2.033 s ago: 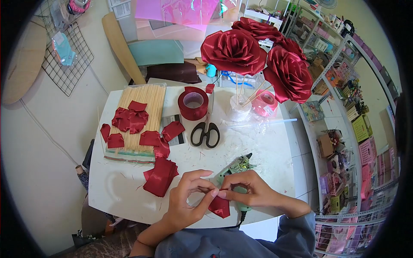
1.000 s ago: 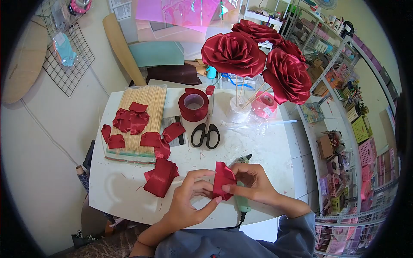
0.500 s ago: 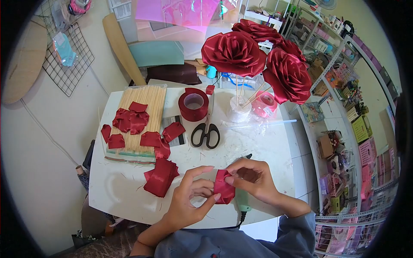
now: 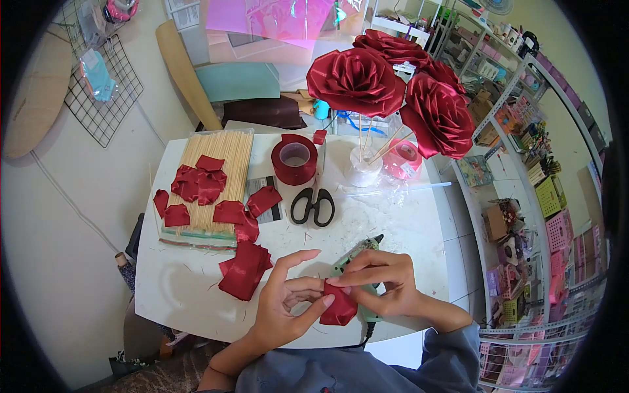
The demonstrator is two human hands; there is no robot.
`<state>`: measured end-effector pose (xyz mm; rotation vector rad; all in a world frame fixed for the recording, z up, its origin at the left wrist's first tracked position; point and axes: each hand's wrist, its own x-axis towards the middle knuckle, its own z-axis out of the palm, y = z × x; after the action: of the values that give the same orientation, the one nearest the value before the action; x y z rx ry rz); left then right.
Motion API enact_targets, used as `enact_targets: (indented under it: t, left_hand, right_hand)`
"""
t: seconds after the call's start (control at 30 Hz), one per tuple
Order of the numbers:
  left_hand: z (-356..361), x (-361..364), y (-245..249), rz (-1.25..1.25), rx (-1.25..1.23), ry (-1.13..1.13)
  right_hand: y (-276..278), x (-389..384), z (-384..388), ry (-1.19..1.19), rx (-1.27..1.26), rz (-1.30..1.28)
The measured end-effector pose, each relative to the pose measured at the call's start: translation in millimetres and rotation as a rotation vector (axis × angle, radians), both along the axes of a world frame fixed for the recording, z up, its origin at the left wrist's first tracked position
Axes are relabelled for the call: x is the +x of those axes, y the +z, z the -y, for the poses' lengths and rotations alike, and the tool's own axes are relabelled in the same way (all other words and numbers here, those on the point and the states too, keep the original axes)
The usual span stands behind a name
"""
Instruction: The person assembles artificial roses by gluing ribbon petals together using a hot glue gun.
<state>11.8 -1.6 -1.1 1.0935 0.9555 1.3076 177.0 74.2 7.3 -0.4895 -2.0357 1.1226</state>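
Observation:
Between my two hands is a small piece of dark red satin ribbon (image 4: 339, 309), its lower corners shaped like a petal. My left hand (image 4: 288, 302) pinches its left edge between thumb and fingers, with the index finger raised. At the ribbon's upper edge, my right hand (image 4: 383, 283) pinches with thumb and fingertips. Partly behind the right hand lies a green glue gun (image 4: 370, 312) with a dark nozzle and a black cord. Left of my hands rests a stack of cut red ribbon pieces (image 4: 244, 272).
Shaped ribbon petals (image 4: 198, 183) lie on a pack of bamboo skewers (image 4: 226, 147). Black-handled scissors (image 4: 313, 207) and a red ribbon roll (image 4: 295, 160) are farther back. Large red ribbon roses (image 4: 357, 82) stand on sticks in a white holder (image 4: 363, 169), near a pink tape roll (image 4: 401, 157).
The ribbon piece has moved slightly down and tilted. My right hand has shifted lower and its fingers have extended left across the ribbon's top, exposing more of the glue gun.

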Motion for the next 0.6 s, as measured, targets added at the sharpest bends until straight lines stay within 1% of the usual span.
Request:
enact_targets:
  t: [0.03,0.1,0.13,0.2,0.37,0.43,0.5,0.53,0.6]
  left_hand:
    - [0.1,-0.4,0.5,-0.004,-0.007,-0.02]
    - [0.1,-0.5,-1.5,0.029,-0.004,-0.021]
    - [0.1,-0.6,-2.2,0.06,-0.001,-0.021]
    - [0.2,-1.5,-2.1,0.064,0.001,-0.028]
    - [0.2,-1.3,-0.6,0.073,0.014,-0.02]
    - [0.2,-1.8,0.9,0.057,0.035,0.001]
    - [0.6,-2.4,-0.7,0.053,0.063,0.002]
    - [1.0,-2.8,-1.2,0.049,0.091,0.003]
    - [1.3,-4.0,0.7,0.071,0.085,-0.008]
  right_hand:
    - [0.0,-0.2,-0.1,0.0,0.0,0.001]
    - [0.0,-0.8,-0.5,-0.014,0.127,0.021]
    - [0.5,-1.1,-0.7,-0.014,0.127,0.021]
    - [1.9,-1.3,-0.8,-0.001,0.221,-0.002]
    - [-2.6,-2.0,-1.4,0.027,0.343,-0.015]
    - [-1.0,-3.4,-1.4,0.033,0.381,-0.007]
    - [0.9,-4.5,-3.1,0.086,0.507,-0.022]
    - [1.1,-4.1,-2.6,0.086,0.507,-0.022]
    - [1.4,-2.9,-2.2,0.087,0.611,0.049]
